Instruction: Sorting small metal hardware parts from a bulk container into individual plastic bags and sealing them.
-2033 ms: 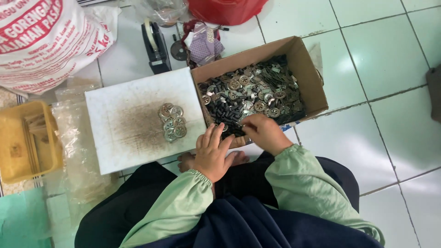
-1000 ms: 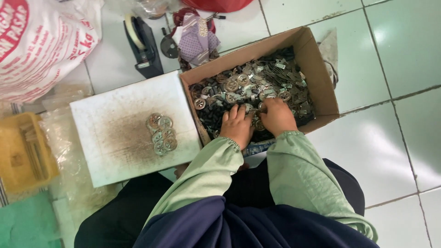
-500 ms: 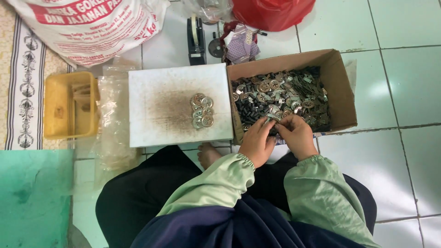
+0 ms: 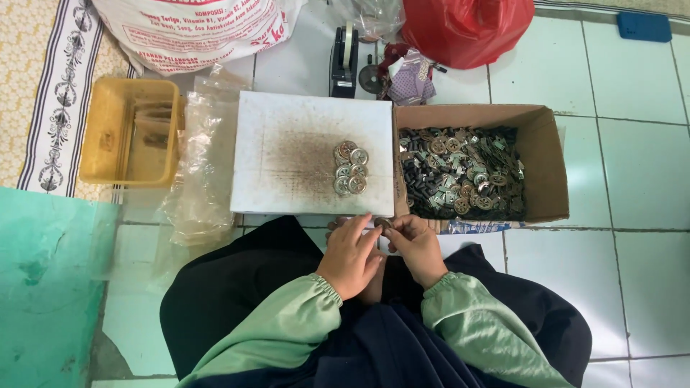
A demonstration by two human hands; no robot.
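At the lower middle of the frame, the left hand and the right hand met just in front of the person's lap, fingertips pinched together on a small round metal piece held between them. Both grips were closed on that piece, which sat just below the near edge of the white board.

To do this well, the piece probably wanted a light fingertip hold, kept low and close to the board so a slip would land it there rather than on the tiled floor. Turning it face-up before setting it down would likely keep the pile tidy.

Just above the hands, at the frame's centre, a small cluster of round metal discs lay on the board's right part. To the right, touching the board's edge, an open cardboard box held a heap of mixed metal parts. At the left stood a yellow tray, with crumpled clear plastic bags between it and the board. Farther up were a black tape dispenser, a red bag and a printed white sack.
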